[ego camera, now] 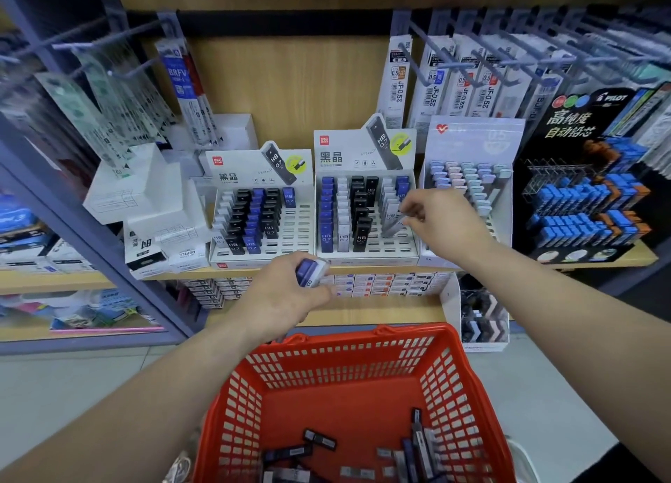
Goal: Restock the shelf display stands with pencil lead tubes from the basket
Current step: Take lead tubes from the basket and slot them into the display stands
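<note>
Wooden shelving (290, 83), blue-grey peg hooks (419, 61), pale floor (54, 392) below.

My basket (345, 338) is bright red, its walls a grid of slots. My left hand (287, 297) grips blue and white tubes (308, 270); my right hand (443, 221) pinches a pale grey tube (392, 228). The white display stands (294, 228) carry rows of black, blue and pale grey; the shelf (381, 314) is tan wood.
</note>
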The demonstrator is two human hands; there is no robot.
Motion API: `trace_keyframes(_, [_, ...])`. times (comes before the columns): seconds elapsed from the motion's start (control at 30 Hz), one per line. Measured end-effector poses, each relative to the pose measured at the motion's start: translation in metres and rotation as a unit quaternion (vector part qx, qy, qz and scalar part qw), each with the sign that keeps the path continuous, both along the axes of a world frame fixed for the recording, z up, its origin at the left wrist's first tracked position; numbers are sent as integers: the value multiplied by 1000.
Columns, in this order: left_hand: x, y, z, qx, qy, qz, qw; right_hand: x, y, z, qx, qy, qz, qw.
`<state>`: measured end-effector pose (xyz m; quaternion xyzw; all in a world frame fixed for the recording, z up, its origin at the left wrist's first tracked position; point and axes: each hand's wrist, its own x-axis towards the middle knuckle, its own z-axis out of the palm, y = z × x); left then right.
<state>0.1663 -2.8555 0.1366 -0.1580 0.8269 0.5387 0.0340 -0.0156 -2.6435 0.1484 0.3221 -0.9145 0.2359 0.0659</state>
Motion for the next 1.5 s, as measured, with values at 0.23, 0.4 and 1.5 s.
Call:
trace_keyframes(0.23, [3,-12,-4,11,2,13,1000,-3,-3,0,41,6,-4,999])
trace_keyframes(0.4, [6,-13,-3,11,5,20,1000,-3,-9,-2,40,33,-8,999])
trace_keyframes(1.5, [7,2,11,-104,42,-30,993,86,-49,26,-189,-439,135,868])
